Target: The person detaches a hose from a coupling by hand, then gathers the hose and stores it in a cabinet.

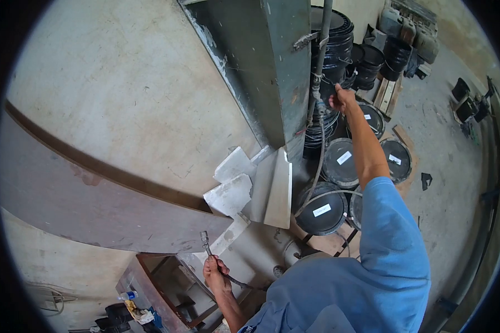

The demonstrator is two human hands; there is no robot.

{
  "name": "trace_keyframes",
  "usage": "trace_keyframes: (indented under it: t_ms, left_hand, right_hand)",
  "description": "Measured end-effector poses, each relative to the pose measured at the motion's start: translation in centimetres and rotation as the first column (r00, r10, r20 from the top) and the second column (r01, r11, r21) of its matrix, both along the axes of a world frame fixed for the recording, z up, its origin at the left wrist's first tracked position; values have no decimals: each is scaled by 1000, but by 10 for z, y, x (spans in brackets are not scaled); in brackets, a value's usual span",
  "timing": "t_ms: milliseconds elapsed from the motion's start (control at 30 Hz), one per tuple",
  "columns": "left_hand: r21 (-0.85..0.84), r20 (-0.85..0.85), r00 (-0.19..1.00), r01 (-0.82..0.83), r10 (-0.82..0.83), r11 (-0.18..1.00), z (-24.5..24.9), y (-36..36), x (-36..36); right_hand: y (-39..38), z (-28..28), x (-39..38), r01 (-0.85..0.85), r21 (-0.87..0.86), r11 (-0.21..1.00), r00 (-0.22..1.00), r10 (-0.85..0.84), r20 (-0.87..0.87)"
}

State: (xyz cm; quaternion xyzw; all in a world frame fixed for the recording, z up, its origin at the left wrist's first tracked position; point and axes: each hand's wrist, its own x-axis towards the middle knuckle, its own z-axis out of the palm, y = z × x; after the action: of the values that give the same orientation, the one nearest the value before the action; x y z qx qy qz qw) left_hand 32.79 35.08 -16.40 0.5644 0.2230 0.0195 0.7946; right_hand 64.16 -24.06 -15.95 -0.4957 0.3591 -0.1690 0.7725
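Observation:
My left hand (216,273) is closed around a dark air hose (236,282) just below its metal end fitting (204,240), which points up and away from me. Stretched far forward, my right hand (344,99) has its fingers curled at the valve (319,102) on a vertical pipe (323,44). It seems to grip the valve's handle, though the fingers largely cover it. From the valve a grey hose (321,150) hangs down and curves over the black drum lids.
Labelled black drums (322,222) stand below my right arm, with stacked black buckets (366,69) beyond. A steel column (289,66) rises beside the pipe. Left are a large curved panel (100,194), broken white pieces (228,194) and an open-fronted cabinet (144,283).

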Motion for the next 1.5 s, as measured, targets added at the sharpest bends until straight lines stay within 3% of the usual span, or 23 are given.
trace_keyframes:
  t_ms: [67,367,1000,1133,1200,1233,1300,1367,1500]
  left_hand:
    - [1,-1,1000,1,-1,1000,-2,1,3]
    - [14,-6,1000,-21,21,1000,-7,10,-1]
    - [5,-28,999,21,-20,1000,-4,-3,3]
    - [20,-30,999,25,-24,999,-2,-5,2]
    - [15,-37,999,27,-26,1000,-4,-5,1]
    - [15,-42,999,33,-32,999,-4,-4,2]
    - [22,-45,998,36,-35,999,-3,-4,3]
    - [32,-50,998,39,-38,999,-2,-7,4]
    - [49,-71,996,49,-45,998,-1,-7,3]
  right_hand:
    - [-1,4,6,37,-19,999,997,-38,-70]
    - [6,9,2,116,-109,987,993,-119,-21]
    - [10,8,-14,72,-125,990,996,-64,62]
    - [30,-26,-47,235,-265,935,960,-180,216]
    - [43,-80,-60,300,-358,884,947,-229,227]
    - [39,-133,-54,289,-450,845,954,-218,203]
    - [57,-185,-49,242,-518,821,970,-196,142]
    - [105,-124,-63,182,-126,975,964,-152,216]
    - [111,-100,-51,126,-66,990,982,-115,149]
